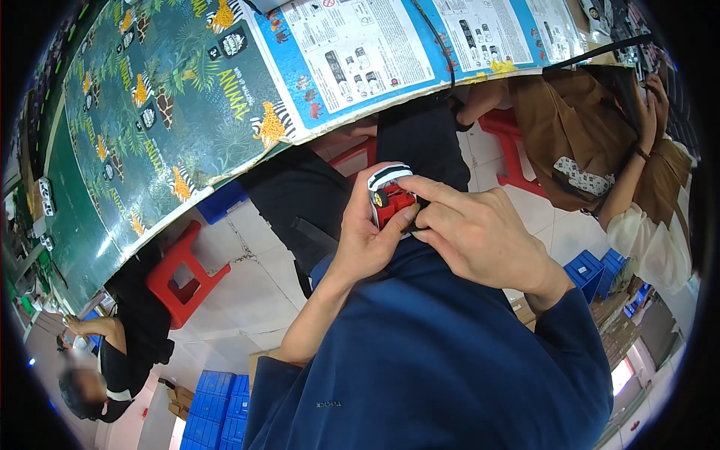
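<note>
A small toy car (395, 204) in red and white is held up over my lap, its red underside partly showing. One black wheel with a yellow hub (380, 198) is visible on its side. My left hand (363, 232) wraps round the car, its thumb pressed along the lower end. My right hand (480, 232) is closed against the car's right side. Its index finger reaches across the red part, while the thumb and the other fingers are bent in at the lower edge. A small dark bit shows by the right fingertips; I cannot tell what it is.
A worktable (292, 112) covered with printed sheets lies ahead. A red stool (184, 274) stands on the tiled floor at left, another red stool (510, 142) at right. Blue crates (214, 409) are stacked lower left. Co-workers sit at left, right and across the table.
</note>
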`<action>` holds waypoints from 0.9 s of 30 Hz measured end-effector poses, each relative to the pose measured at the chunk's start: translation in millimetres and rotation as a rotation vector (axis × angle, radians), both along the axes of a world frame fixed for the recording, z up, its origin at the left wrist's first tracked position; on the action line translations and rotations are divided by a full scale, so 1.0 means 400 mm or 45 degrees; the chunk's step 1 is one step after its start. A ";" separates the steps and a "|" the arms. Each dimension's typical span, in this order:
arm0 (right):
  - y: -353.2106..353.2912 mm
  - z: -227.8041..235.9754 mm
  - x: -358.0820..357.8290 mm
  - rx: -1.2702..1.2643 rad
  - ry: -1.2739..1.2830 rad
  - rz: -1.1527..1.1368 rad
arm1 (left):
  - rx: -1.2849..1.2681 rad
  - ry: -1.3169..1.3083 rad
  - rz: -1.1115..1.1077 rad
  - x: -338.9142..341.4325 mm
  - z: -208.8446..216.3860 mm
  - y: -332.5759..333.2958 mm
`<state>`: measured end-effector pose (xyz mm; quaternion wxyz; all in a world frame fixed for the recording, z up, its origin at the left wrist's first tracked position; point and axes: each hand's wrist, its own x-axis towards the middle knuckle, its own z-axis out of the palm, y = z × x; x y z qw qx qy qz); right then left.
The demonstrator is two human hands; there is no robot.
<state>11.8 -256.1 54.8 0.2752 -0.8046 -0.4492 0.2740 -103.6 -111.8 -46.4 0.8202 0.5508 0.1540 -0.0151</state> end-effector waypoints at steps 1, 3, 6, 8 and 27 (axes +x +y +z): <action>0.000 -0.005 0.000 -0.047 -0.006 0.013 | -0.009 0.014 -0.001 -0.004 -0.006 -0.006; 0.004 -0.008 0.003 -0.062 0.037 0.031 | -0.040 0.027 -0.014 -0.016 -0.021 -0.019; -0.003 -0.027 0.004 -0.087 0.135 0.058 | -0.166 0.101 -0.040 -0.040 -0.043 -0.034; -0.008 -0.034 0.004 -0.105 0.196 0.062 | -0.271 0.167 -0.057 -0.050 -0.049 -0.039; -0.017 -0.036 -0.012 -0.203 0.237 0.129 | -0.278 0.113 -0.107 -0.070 -0.084 -0.035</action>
